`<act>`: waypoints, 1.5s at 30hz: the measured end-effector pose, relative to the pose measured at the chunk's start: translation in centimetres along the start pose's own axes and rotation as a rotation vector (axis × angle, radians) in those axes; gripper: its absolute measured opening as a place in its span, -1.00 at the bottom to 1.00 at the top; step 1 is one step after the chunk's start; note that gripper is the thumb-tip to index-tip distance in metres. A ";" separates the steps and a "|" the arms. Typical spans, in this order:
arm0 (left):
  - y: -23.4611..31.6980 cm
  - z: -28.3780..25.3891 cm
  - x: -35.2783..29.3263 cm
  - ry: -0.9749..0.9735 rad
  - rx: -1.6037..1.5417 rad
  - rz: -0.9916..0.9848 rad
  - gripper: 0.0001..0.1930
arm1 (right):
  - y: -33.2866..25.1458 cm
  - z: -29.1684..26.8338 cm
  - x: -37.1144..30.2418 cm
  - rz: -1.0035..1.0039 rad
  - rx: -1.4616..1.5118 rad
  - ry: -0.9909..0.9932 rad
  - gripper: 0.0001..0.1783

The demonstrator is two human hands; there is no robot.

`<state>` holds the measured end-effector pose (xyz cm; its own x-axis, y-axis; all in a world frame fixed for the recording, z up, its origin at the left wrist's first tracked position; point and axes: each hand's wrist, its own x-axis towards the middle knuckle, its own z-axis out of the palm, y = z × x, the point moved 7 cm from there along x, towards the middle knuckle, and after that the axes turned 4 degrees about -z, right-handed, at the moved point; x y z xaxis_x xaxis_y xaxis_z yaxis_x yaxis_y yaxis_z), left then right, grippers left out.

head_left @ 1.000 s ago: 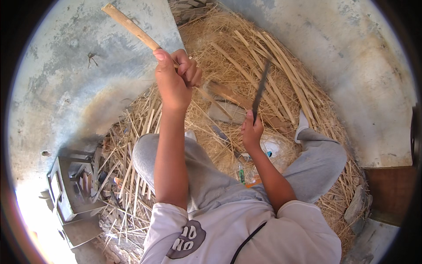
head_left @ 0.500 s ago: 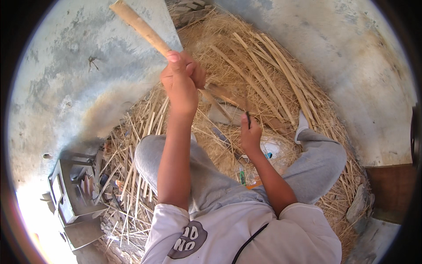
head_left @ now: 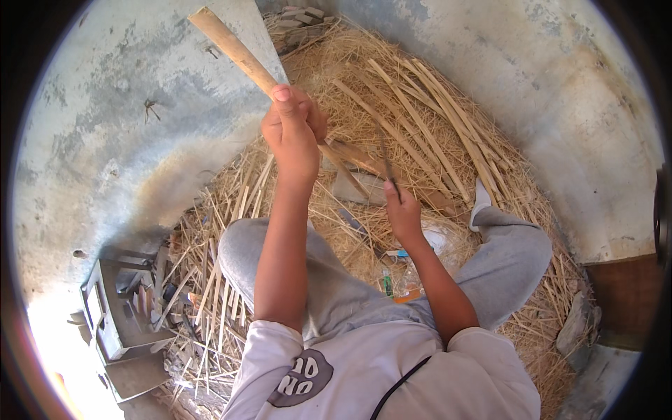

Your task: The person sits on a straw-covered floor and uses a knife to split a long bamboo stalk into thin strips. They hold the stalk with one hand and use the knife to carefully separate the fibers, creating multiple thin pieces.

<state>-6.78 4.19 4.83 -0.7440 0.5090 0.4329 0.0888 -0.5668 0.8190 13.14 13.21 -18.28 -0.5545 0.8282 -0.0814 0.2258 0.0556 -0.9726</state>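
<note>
My left hand (head_left: 292, 129) is raised in front of me, its fingers wrapped round a split bamboo strip (head_left: 234, 52). The strip's broad end slants up to the left, and a narrower length shows below the fist. Lower and to the right, my right hand (head_left: 402, 215) grips a thin, dark knife (head_left: 388, 161), its blade pointing up and away from me. Behind the blade lies a brown piece of wood (head_left: 360, 157); whether the two touch I cannot tell.
Long bamboo strips (head_left: 434, 133) lie over straw-like shavings (head_left: 315, 77) ahead of my crossed legs. Shorter strips (head_left: 231, 308) are heaped left of my knee, near a grey box-like frame (head_left: 115, 315). An orange object (head_left: 407, 297) sits by my lap. Worn walls (head_left: 140, 84) curve round both sides.
The knife, blurred before, now shows a distinct blade pointing up. My left hand and the bamboo strip have shifted slightly right and down in the picture.
</note>
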 end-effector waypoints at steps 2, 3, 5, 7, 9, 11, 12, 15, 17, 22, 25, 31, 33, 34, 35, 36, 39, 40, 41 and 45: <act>-0.2 -0.1 -0.2 0.014 -0.005 0.006 -0.37 | -1.2 -0.1 -0.8 -0.105 0.219 0.127 -0.46; -0.2 0.0 -0.3 0.022 -0.011 0.016 -0.38 | -0.3 0.3 -1.5 -0.144 0.346 0.190 -0.48; -0.2 1.1 0.0 0.008 -0.010 0.015 -0.39 | 6.2 1.2 -2.4 -0.172 0.392 0.255 -0.48; -0.8 2.2 0.1 -0.020 0.005 -0.011 -0.40 | 16.3 3.4 -2.6 0.253 0.062 -0.005 -0.43; -0.2 1.7 -0.1 -0.020 -0.018 0.027 -0.40 | 17.2 4.3 -3.0 0.371 -0.016 -0.085 -0.39; -0.1 0.8 -0.1 0.018 -0.023 0.037 -0.41 | 13.0 3.6 -3.3 0.517 -0.064 -0.095 -0.42; -0.3 0.2 -0.2 0.055 -0.016 0.023 -0.41 | 9.8 2.9 -3.1 0.358 -0.061 -0.080 -0.43; -0.7 -0.2 0.5 0.062 -0.052 -0.008 -0.41 | 1.2 1.4 -2.2 -0.050 0.002 0.043 -0.45; -0.6 -0.5 0.2 0.063 -0.058 -0.008 -0.41 | -2.4 1.0 -2.9 -0.188 0.086 0.163 -0.46; -0.4 0.8 0.1 0.002 -0.032 -0.013 -0.41 | 11.6 3.4 -2.7 0.212 -0.254 -0.048 -0.35; -0.2 0.9 -0.3 -0.080 -0.086 0.042 -0.48 | 12.1 3.1 -2.5 0.318 -0.235 -0.125 -0.31; -0.3 -1.0 0.6 0.104 -0.022 0.030 -0.40 | 3.4 3.1 -1.7 0.238 -0.103 -0.123 -0.39; -0.1 -0.9 0.2 0.110 -0.015 0.037 -0.40 | 1.4 3.3 -2.0 -0.040 -0.267 -0.010 -0.40; -0.1 -0.7 0.2 0.106 -0.017 0.039 -0.40 | 3.1 3.7 -2.5 -0.084 -0.249 0.022 -0.40; -0.1 -0.5 0.2 0.092 -0.007 0.044 -0.40 | 5.3 4.1 -3.0 -0.129 -0.231 0.049 -0.39; -0.2 0.0 0.1 0.073 -0.003 0.044 -0.40 | 10.2 4.3 -3.1 0.014 -0.319 -0.006 -0.39; -0.1 0.5 0.1 0.065 -0.018 0.060 -0.40 | 17.9 3.8 -2.1 0.261 -0.441 -0.124 -0.41; -0.1 -0.1 -0.1 0.084 -0.017 0.062 -0.40 | 16.7 4.1 -1.7 0.237 -0.398 -0.145 -0.42; 0.0 -0.8 0.0 0.103 -0.017 0.061 -0.43 | 15.5 4.3 -1.5 0.215 -0.353 -0.164 -0.43; 0.1 -2.4 0.2 0.163 0.009 0.042 -0.43 | 7.0 6.2 -2.6 0.057 -0.239 -0.177 -0.38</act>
<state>-8.49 2.68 4.06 -0.8370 0.3726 0.4007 0.1275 -0.5794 0.8050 11.22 7.95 -26.27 -0.6616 0.7251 -0.1910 0.4310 0.1594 -0.8881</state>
